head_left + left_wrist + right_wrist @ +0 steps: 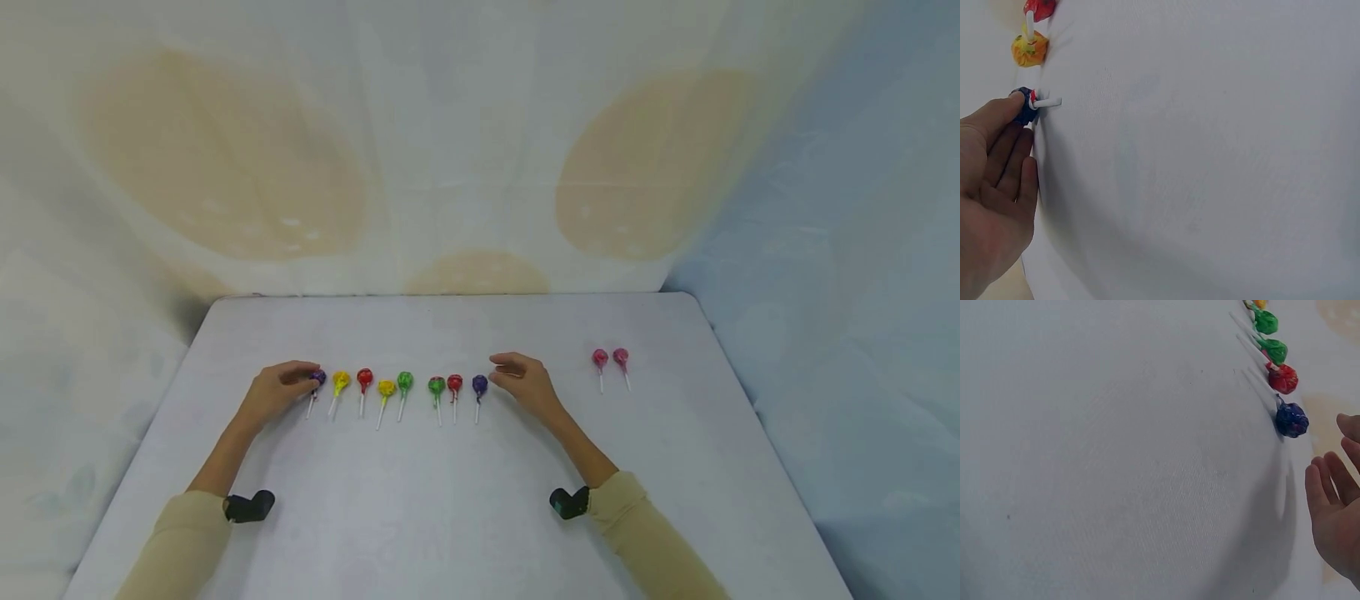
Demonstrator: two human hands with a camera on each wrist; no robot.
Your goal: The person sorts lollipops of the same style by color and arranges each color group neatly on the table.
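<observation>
Purple lollipop [318, 377] at row's left end, stick toward the person

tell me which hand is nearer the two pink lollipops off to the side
Right. The right hand lies between the long row and the pink lollipops, apart from them; the left hand is at the row's far end, touching a purple lollipop.
</observation>
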